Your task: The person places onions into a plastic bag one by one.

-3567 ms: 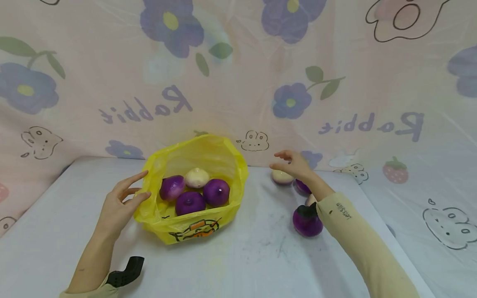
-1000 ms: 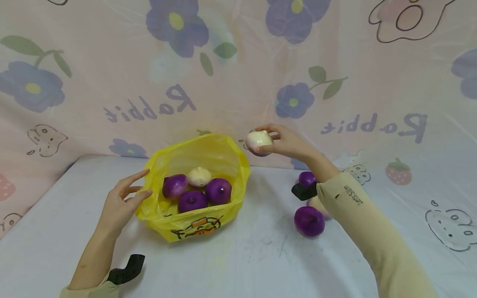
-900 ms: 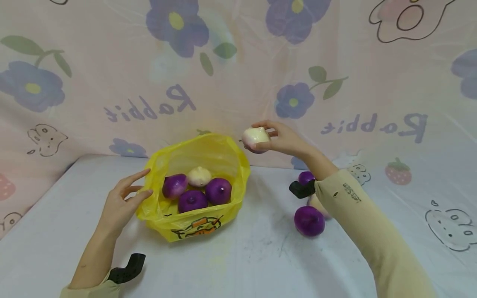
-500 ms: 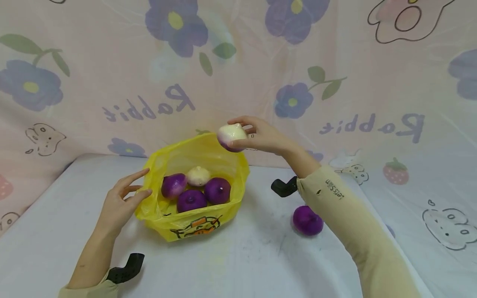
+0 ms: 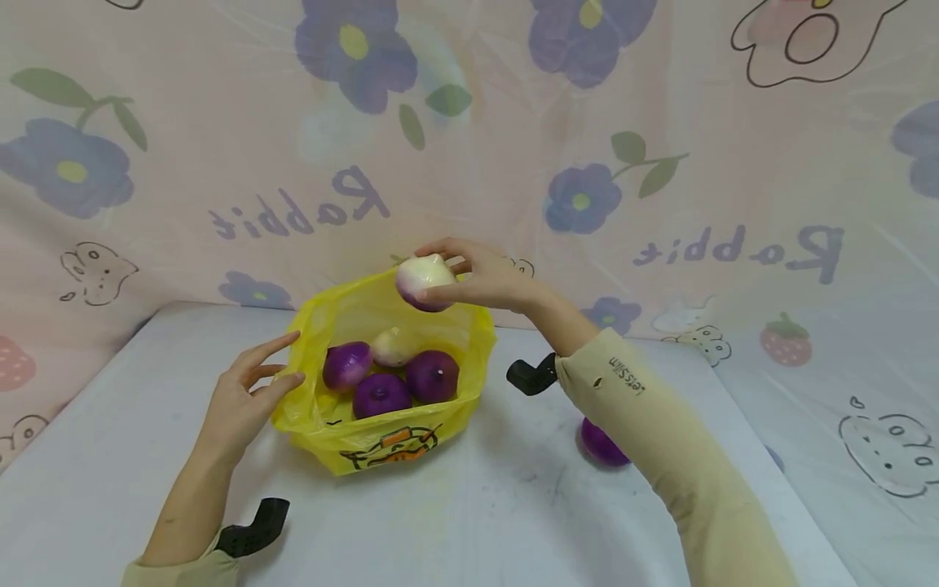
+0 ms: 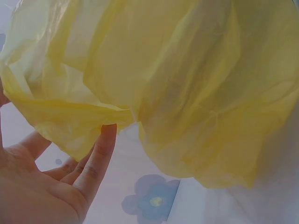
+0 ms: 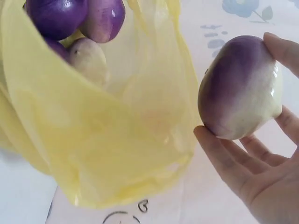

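Observation:
My right hand (image 5: 487, 275) grips a white-and-purple turnip (image 5: 425, 283) above the rear of an open yellow plastic bag (image 5: 399, 447). In the right wrist view, thumb and fingers sit round the turnip (image 7: 240, 88), beside the bag wall (image 7: 121, 135). Spread and fairly straight, the fingers of my left hand (image 5: 242, 395) touch the bag's left rim. In the left wrist view a fingertip (image 6: 110, 130) meets the bag edge, while part of the other fingers is behind the plastic. Inside the bag lie several turnips, among them a purple one (image 5: 381, 395) and a whitish one (image 5: 394, 346).
A purple turnip (image 5: 601, 444) lies on the white tabletop (image 5: 499, 505), partly covered by my right sleeve (image 5: 660, 432). Dark wrist mounts (image 5: 257, 528) stick out from both cuffs. A printed cloth (image 5: 469, 147) hangs behind the table.
My right hand has picked up the white-and-purple turnip from the table's right and carried it left over the bag. The left hand stays at the bag rim.

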`<state>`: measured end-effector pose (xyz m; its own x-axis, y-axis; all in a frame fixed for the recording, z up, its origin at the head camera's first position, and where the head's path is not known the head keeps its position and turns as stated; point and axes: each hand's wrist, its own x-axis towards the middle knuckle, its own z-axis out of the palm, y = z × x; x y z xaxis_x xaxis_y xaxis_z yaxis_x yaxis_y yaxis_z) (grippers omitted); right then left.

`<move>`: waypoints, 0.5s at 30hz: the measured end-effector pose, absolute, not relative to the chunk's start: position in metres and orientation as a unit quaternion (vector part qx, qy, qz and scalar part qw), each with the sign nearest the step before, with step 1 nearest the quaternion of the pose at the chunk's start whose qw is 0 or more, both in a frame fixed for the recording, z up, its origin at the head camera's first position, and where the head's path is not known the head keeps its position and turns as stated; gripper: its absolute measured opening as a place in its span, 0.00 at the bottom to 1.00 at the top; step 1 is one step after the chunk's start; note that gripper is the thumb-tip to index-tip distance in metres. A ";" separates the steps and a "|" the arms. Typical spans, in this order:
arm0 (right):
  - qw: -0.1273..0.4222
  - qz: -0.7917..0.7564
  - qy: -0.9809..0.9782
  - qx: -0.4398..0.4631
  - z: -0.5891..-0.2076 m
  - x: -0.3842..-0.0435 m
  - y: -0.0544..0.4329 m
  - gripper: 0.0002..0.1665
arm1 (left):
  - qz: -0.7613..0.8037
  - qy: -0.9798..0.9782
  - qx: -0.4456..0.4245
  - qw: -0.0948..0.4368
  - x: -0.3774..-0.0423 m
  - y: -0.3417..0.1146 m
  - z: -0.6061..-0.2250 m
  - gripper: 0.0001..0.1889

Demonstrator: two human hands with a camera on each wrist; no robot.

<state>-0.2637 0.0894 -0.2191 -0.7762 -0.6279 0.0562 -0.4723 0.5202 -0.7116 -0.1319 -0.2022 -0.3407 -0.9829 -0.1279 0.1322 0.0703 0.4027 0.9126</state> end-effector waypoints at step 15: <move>0.155 -0.284 0.900 -0.292 -0.243 -0.266 0.056 0.34 | -0.544 -0.834 0.013 0.093 -0.132 -0.202 -0.340 0.28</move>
<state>-0.2658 0.0565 -0.2432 -0.7817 -0.6131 -0.1144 -0.4369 0.6691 -0.6012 -0.1321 -0.2016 -0.3398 -0.9824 -0.1233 0.1403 0.0789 0.4069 0.9101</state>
